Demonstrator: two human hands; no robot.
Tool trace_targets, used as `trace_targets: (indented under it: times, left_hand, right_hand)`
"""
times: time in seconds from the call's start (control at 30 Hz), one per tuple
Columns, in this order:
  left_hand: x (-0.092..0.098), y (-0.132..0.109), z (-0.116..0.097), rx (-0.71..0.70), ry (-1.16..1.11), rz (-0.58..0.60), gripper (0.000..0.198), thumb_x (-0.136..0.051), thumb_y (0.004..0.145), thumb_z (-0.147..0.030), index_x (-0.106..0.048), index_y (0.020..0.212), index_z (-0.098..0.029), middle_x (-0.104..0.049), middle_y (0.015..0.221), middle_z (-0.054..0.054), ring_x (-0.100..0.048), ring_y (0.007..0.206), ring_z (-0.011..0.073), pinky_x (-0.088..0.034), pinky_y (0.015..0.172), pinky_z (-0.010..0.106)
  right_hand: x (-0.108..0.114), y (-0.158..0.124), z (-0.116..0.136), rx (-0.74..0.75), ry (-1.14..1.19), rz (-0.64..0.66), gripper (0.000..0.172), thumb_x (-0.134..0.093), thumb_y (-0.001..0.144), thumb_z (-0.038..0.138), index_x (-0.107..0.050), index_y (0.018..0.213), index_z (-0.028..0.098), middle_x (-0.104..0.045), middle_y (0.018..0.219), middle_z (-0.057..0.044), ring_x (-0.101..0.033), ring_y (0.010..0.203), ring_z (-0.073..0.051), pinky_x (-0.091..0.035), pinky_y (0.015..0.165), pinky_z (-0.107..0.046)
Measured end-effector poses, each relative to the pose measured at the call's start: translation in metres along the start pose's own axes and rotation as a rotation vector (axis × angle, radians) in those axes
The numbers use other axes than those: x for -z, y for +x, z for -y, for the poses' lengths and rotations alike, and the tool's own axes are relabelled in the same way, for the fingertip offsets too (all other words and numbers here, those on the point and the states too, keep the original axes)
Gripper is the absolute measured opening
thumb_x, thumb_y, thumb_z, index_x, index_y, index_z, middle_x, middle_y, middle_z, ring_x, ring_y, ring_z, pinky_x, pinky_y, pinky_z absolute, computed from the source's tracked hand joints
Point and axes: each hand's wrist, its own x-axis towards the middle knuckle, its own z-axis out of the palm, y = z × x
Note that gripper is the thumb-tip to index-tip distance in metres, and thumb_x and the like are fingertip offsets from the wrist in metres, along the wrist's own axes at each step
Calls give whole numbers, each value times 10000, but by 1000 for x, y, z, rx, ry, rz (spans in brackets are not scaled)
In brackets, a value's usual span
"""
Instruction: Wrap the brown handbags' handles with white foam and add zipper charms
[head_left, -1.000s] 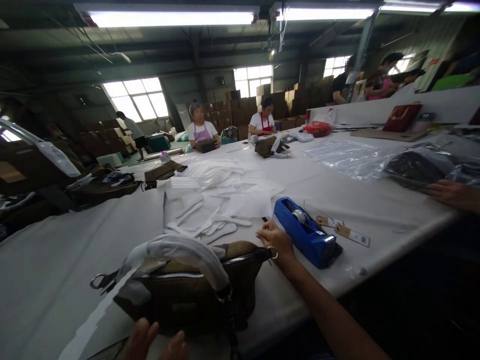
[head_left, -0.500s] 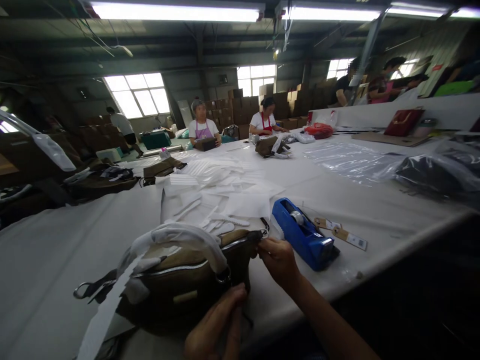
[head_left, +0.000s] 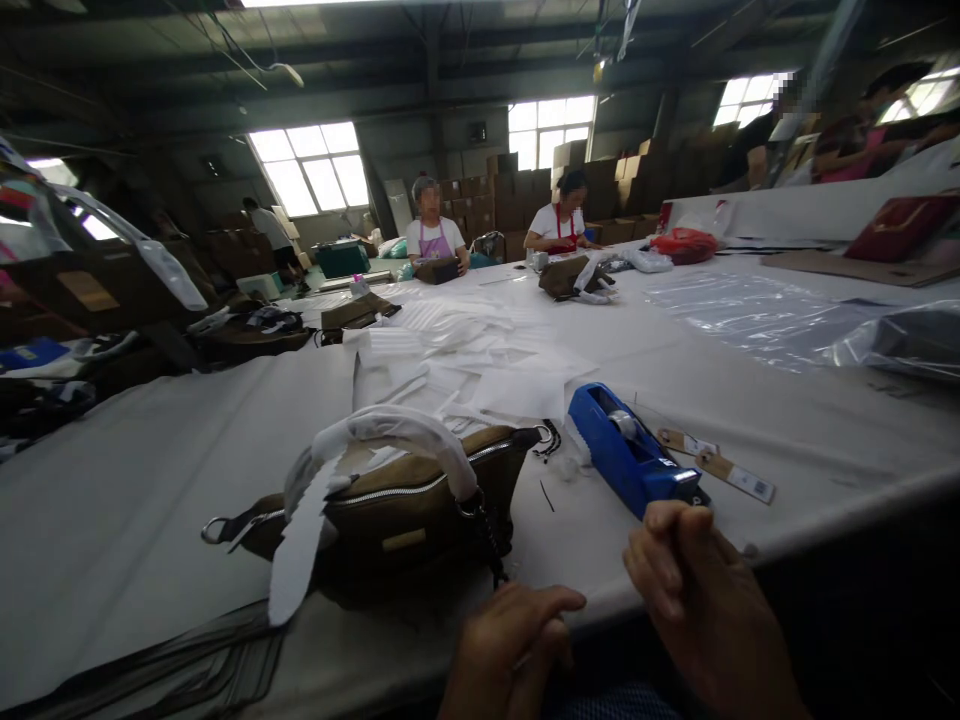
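A dark olive handbag (head_left: 420, 560) stands on the white table, its silver zipper closed. White wrapping covers its arched handle (head_left: 390, 425), and a white foam strip (head_left: 296, 560) hangs over its front. A dark braided cord (head_left: 491, 540) drops from the handle ring. Just right of the bag's lower corner is my left hand (head_left: 514, 645), its index finger stretched out and nothing visible in it. My right hand (head_left: 705, 600), below the blue tape dispenser (head_left: 622, 445), has its fingers curled together; whatever they hold is hidden.
Two brown tags (head_left: 735, 475) lie beside the dispenser. White foam sheets (head_left: 480, 350) are heaped behind the bag, and dark strips (head_left: 195, 660) lie at front left. Across the table sit two co-workers, one handling a dark item (head_left: 437, 270). Clear plastic (head_left: 750, 320) spreads at right.
My right hand has let go of the bag's end ring and moved right, toward the dispenser. My left hand has drawn away from the bag's side. The view has shifted.
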Motion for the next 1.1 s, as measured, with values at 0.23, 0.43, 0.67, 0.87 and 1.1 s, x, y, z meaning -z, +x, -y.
trace_targets:
  times: [0.23, 0.43, 0.67, 0.87, 1.1]
  left_hand:
    - [2, -26, 1, 324, -384, -198, 620, -646, 864, -620, -533, 1394, -319, -667, 1032, 79, -571, 531, 63, -387, 435, 149]
    - [1, -15, -15, 339, -638, -261, 442, -658, 888, -558, -695, 1227, -277, -704, 931, 58, -617, 498, 64, -479, 439, 150]
    - [5, -12, -11, 319, -505, -460, 284, -696, 894, -460, -790, 923, -195, -706, 793, 36, -604, 535, 68, -496, 512, 170]
    - [9, -4, 0, 244, -348, -376, 275, -619, 953, -402, -784, 959, -182, -649, 772, 33, -597, 533, 90, -506, 525, 212]
    - [7, -1, 6, 62, -143, -369, 238, -568, 988, -331, -763, 1104, -259, -628, 772, 8, -579, 569, 72, -483, 561, 182]
  right_hand:
    - [11, 0, -17, -172, -64, -6, 337, -738, 844, 514, -733, 874, 179, -543, 573, 4, -496, 453, -83, -412, 434, -185]
    - [7, -6, -30, -271, -91, 106, 356, -663, 908, 523, -731, 876, 175, -561, 568, 9, -498, 434, -64, -373, 438, -165]
    - [19, -1, -28, 67, -512, -143, 419, -683, 905, 458, -637, 1289, 295, -710, 1044, -62, -508, 535, -73, -436, 462, -190]
    - [5, -9, -29, 470, -959, 312, 277, -716, 886, 284, -725, 1161, 315, -766, 982, -12, -675, 648, -121, -568, 645, -190]
    - [1, -3, -30, 116, -920, 483, 164, -646, 947, 322, -793, 923, 256, -738, 716, 16, -644, 550, -103, -529, 579, -174]
